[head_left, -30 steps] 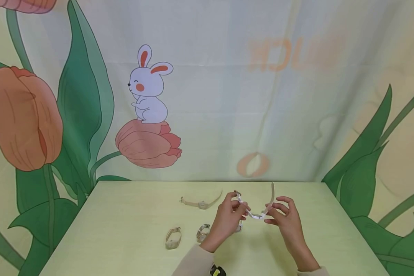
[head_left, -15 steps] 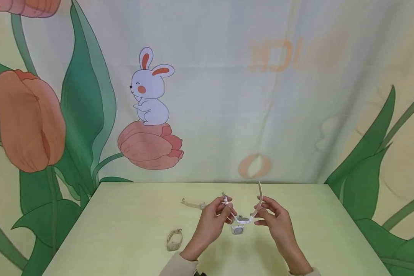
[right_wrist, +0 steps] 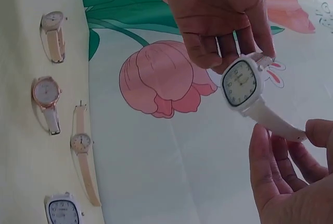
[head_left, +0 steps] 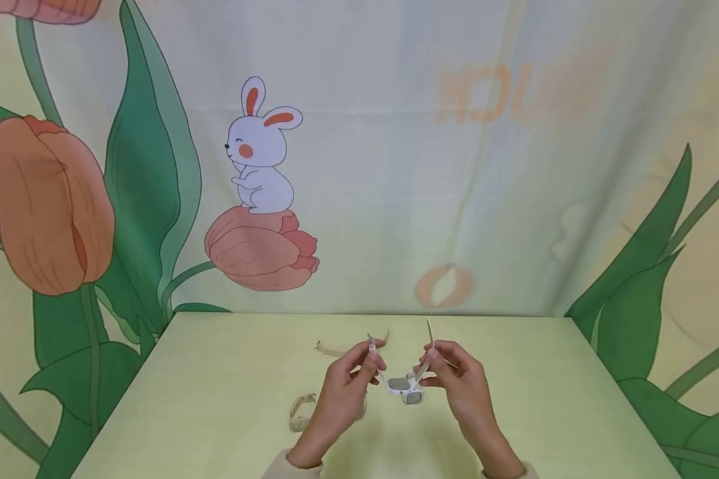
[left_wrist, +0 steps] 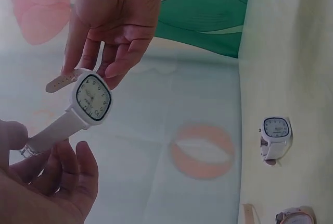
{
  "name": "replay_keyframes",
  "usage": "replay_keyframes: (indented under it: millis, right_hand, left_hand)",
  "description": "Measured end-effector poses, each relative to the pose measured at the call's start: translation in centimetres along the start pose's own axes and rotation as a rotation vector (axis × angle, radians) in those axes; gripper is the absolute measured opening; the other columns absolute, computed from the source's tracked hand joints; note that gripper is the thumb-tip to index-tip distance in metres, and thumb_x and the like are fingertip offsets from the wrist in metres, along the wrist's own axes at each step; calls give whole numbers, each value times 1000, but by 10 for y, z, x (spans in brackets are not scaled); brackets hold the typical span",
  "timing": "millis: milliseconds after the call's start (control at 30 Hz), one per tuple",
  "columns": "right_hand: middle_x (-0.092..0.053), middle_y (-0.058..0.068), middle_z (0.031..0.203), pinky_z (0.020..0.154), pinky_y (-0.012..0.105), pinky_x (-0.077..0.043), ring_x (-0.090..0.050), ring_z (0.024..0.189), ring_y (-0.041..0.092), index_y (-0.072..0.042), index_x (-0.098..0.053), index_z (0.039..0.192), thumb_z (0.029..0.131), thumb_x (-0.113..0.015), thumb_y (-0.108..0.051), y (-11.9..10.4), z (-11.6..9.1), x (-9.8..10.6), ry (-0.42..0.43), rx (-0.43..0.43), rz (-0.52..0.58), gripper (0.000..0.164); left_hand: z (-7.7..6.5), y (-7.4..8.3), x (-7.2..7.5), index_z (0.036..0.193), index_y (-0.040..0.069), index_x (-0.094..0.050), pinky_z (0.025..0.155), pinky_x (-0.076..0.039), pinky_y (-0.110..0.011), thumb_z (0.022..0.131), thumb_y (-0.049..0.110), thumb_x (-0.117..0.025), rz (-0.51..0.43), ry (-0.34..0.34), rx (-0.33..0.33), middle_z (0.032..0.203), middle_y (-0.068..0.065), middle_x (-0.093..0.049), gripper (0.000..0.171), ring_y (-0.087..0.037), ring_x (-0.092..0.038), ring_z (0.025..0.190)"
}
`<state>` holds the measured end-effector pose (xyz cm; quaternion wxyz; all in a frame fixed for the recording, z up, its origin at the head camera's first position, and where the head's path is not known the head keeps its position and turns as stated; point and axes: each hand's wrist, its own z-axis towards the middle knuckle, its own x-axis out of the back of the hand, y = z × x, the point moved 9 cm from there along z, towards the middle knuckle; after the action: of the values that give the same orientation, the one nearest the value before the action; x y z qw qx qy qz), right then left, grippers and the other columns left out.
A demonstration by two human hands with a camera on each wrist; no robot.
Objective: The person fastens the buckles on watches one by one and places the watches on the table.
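Observation:
Both hands hold a white watch point(head_left: 399, 384) up over the table, its squarish face with dark-edged dial turned upward. My left hand point(head_left: 346, 389) pinches the buckle end of the strap between thumb and fingers. Opposite it, my right hand point(head_left: 464, 386) pinches the free strap end, which has punched holes and sticks up past the fingertips. The strap is unfastened and bends up on both sides of the case. In the left wrist view the dial point(left_wrist: 93, 98) shows numerals and hands. Another white square watch point(head_left: 414, 398) rests on the table just behind the held one.
A beige watch point(head_left: 301, 412) stands with its strap looped at the left. Further back lies a beige-strapped watch point(right_wrist: 81, 144), stretched out. A rose-gold watch with a pale strap point(right_wrist: 47, 92) is mostly hidden behind my left hand in the head view. A printed curtain point(head_left: 359, 166) hangs behind the table.
Both hands have moved left with the white watch and come closer together. Its face has tilted more toward the head camera. The watches on the table have stayed put.

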<state>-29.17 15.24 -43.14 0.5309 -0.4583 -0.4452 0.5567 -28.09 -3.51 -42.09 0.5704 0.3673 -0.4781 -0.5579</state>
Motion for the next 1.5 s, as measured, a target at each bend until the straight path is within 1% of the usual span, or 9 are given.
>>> replay_keyframes:
  millis: [167, 267, 433, 567, 733, 867, 1067, 1300, 1500]
  right_hand:
    - [-72, 7, 96, 81, 35, -60, -73, 89, 17, 0, -64, 112, 94, -66, -18, -7, -5, -13, -56, 40, -10, 26]
    - [-73, 13, 97, 81, 33, -60, -73, 88, 17, 1, -65, 114, 94, -66, -15, -12, -9, -20, -79, 69, -12, 25]
    - [-74, 12, 95, 78, 32, -60, -73, 86, 16, 1, -65, 117, 93, -67, -11, -20, -15, -29, -93, 100, -11, 27]
    - [-74, 13, 96, 77, 28, -60, -73, 86, 15, -2, -66, 116, 93, -68, -14, -24, -18, -34, -98, 109, -55, 27]
    - [-74, 15, 98, 76, 26, -58, -72, 87, 14, -5, -67, 115, 93, -68, -16, -27, -21, -36, -108, 103, -84, 25]
    - [-73, 12, 100, 78, 26, -59, -71, 90, 13, -4, -68, 116, 93, -67, -16, -29, -23, -39, -130, 112, -85, 25]
    - [-72, 0, 99, 80, 27, -59, -70, 88, 12, -4, -69, 115, 94, -66, -15, -32, -26, -43, -151, 141, -102, 24]
    - [-69, 1, 89, 75, 29, -59, -69, 78, 15, -4, -69, 113, 93, -67, -13, -36, -28, -43, -126, 148, -83, 22]
    - [-66, 5, 91, 67, 27, -58, -68, 78, 15, -2, -70, 110, 94, -66, -10, -43, -33, -45, -155, 216, -109, 19]
  left_hand:
    - [-9, 2, 12, 128, 15, -63, 83, -54, -22, 100, 30, -56, 4, 37, -6, 104, -10, -72, 32, -18, -68, 97]
    - [-12, 4, 18, 128, 13, -60, 87, -54, -22, 99, 24, -59, -76, 50, -5, 104, -11, -72, 31, -19, -69, 101]
    - [-17, 8, 25, 117, 6, -59, 90, -55, -24, 96, 16, -63, -188, 77, 1, 107, -16, -70, 24, -13, -68, 100]
    - [-20, 13, 30, 114, 3, -63, 90, -55, -22, 94, 14, -67, -150, 111, -8, 109, -14, -68, 23, -12, -66, 101]
    - [-23, 20, 33, 110, 7, -66, 91, -53, -23, 92, 13, -70, -109, 135, -38, 108, -14, -68, 20, -13, -64, 99]
    - [-25, 20, 31, 111, 7, -65, 92, -53, -22, 92, 12, -69, -141, 121, -26, 104, -11, -69, 21, -12, -66, 97]
    - [-26, 20, 28, 112, 4, -64, 89, -53, -21, 91, 10, -69, -166, 122, -16, 98, -8, -65, 23, -11, -65, 91]
    - [-27, 20, 32, 109, -2, -65, 88, -53, -21, 91, 8, -68, -147, 163, -43, 93, -8, -67, 21, -10, -65, 87]
    - [-30, 22, 35, 109, 5, -70, 82, -54, -20, 91, 9, -69, -150, 188, -38, 91, -1, -66, 18, -9, -65, 85]
